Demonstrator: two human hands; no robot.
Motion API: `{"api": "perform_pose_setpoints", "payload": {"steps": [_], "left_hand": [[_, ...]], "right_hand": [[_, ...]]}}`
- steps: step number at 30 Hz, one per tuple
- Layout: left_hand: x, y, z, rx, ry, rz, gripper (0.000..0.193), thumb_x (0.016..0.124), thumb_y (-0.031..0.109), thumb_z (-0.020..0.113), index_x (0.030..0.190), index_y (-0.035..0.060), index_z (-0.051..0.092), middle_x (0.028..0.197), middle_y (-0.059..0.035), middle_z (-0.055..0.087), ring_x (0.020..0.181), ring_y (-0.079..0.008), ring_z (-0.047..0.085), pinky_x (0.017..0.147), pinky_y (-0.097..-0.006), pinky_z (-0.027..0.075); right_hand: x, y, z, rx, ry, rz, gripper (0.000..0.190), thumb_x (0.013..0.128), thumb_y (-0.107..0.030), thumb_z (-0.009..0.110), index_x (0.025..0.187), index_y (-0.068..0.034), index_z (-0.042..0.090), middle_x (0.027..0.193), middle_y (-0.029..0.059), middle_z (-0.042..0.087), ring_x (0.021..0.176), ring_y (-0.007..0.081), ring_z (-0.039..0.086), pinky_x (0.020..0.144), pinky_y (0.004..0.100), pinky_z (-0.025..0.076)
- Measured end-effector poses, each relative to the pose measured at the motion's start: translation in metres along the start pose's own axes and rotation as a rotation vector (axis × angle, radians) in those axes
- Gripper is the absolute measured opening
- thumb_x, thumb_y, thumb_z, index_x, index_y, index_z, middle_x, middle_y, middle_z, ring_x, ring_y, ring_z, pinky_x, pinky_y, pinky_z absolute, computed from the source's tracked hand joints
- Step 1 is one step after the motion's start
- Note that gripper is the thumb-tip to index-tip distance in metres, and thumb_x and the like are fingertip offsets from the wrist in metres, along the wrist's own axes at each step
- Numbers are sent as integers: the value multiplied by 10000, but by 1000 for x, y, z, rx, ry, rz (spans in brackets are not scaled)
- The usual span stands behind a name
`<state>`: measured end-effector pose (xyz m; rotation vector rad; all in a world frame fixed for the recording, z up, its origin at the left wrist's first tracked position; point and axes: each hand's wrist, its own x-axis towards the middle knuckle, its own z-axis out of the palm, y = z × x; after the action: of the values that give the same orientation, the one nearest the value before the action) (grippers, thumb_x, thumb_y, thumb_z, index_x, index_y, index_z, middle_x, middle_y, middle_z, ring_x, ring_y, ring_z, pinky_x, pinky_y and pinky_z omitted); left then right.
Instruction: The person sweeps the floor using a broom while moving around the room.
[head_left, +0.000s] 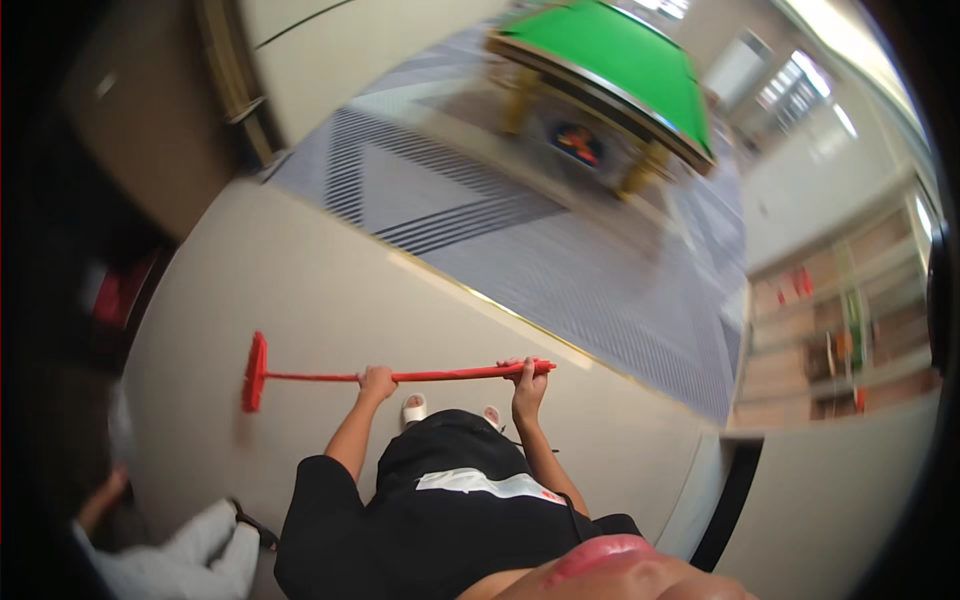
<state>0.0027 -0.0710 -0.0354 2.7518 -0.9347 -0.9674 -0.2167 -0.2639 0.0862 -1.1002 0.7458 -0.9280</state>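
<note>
A red broom (450, 374) lies roughly level across the view in front of my body, its bristled head at the left, over the pale floor. My left hand (377, 383) is closed around the middle of the handle. Near the handle's right end, my right hand (528, 379) grips it, with the tip sticking out just past the fingers. Below the handle, my feet in white open-toed slippers stand on the smooth floor (315, 292). Whether the bristles touch the floor cannot be told.
A metal strip (487, 298) divides the smooth floor from patterned carpet (427, 172). On the carpet stands a green-topped billiard table (607, 60). Shelves (825, 300) with several items are at the right. Another person in light trousers (202, 555) is at the lower left.
</note>
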Motion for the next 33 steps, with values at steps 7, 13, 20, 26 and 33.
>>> {"api": "perform_pose_setpoints", "payload": {"steps": [7, 13, 20, 26, 33], "left_hand": [[-68, -117, -23, -148, 289, -342, 214, 735, 238, 611, 864, 70, 639, 990, -121, 608, 1003, -315, 510, 838, -530, 378], [-55, -48, 22, -398, 90, -94, 207, 755, 237, 558, 897, 110, 638, 918, -137, 628, 883, -334, 596, 750, -457, 472], [-9, 162, -67, -336, 268, 661, 177, 765, 258, 568, 735, 83, 566, 721, -145, 605, 737, -360, 582, 623, -475, 433], [16, 264, -130, -307, 373, 943, 153, 744, 177, 584, 734, 48, 504, 748, -148, 588, 761, -337, 559, 676, -433, 388], [117, 110, -78, -298, 127, 400, 153, 726, 204, 610, 772, 80, 534, 824, -124, 607, 826, -335, 570, 702, -474, 402]], "right_hand": [[-17, 4, 133, 117, -413, 142, 163, 936, -182, 393, 930, -20, 407, 849, 155, 577, 846, 286, 597, 696, 337, 488], [-17, -71, 143, -56, -504, -106, 85, 906, -80, 439, 878, -1, 427, 806, 119, 574, 750, 226, 611, 696, 312, 483], [0, -203, 77, -375, 98, -706, 74, 856, -60, 501, 863, -16, 441, 587, 88, 571, 543, 172, 599, 549, 266, 480], [31, -256, 57, -123, 434, -1151, 81, 856, -96, 432, 818, -74, 363, 455, 41, 438, 356, 122, 395, 399, 240, 338], [108, -95, 144, 29, 153, -702, 122, 869, -136, 391, 799, -77, 311, 495, 42, 401, 409, 100, 384, 389, 221, 344]]}}
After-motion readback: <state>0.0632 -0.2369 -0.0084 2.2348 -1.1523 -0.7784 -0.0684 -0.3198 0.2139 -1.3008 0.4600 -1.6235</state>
